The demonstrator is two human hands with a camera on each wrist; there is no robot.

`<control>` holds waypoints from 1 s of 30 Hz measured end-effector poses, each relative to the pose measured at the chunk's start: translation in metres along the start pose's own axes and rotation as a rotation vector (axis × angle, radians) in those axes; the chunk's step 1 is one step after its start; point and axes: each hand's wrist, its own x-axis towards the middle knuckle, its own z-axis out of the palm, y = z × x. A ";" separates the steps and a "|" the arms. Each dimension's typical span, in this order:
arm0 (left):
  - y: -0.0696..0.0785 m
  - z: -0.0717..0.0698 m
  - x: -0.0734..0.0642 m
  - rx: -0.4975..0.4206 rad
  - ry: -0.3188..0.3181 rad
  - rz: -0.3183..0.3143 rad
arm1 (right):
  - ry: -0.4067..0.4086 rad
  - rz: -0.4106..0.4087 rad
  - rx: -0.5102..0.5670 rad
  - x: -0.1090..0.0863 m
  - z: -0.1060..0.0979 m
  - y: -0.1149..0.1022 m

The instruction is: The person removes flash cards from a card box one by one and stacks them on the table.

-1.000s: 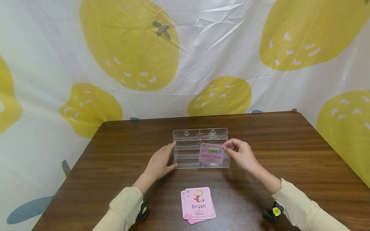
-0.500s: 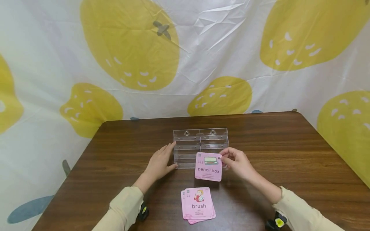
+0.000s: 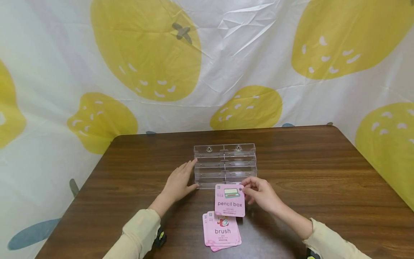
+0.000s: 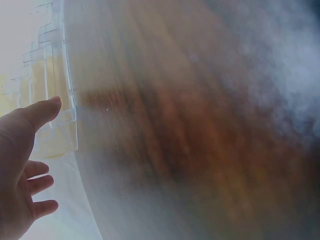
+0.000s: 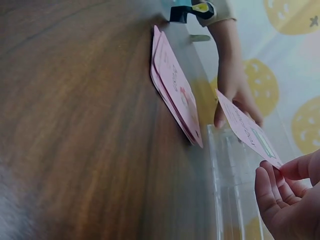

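A pink card printed "pencil box" [image 3: 229, 200] is pinched at its upper right corner by my right hand [image 3: 261, 193]. In the right wrist view, thumb and fingertips grip the card [image 5: 248, 131] by one corner, above the table. Below it lies a small stack of pink cards [image 3: 221, 232] with "brush" on top; the held card overlaps the stack's far edge in the head view. My left hand [image 3: 179, 181] touches the left side of a clear tiered plastic rack [image 3: 209, 165], fingers spread. The left wrist view shows the thumb at the rack's edge [image 4: 70, 107].
The brown wooden table [image 3: 307, 162] carries the rack near its middle, with the cards closer to me. Behind the table hangs a white cloth [image 3: 161, 118] with yellow lemon prints. Black wrist devices sit below both sleeves.
My right hand has drawn the pencil box card off the front of the rack, toward me and slightly left, over the stack's edge. The left hand has stayed at the rack.
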 end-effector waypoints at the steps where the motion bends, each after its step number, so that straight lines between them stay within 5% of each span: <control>1: 0.000 0.000 0.000 0.002 0.001 0.001 | -0.001 0.007 0.002 -0.001 0.001 0.000; 30: -0.002 0.001 0.000 0.001 0.010 0.003 | -0.168 0.149 0.133 -0.021 0.026 0.012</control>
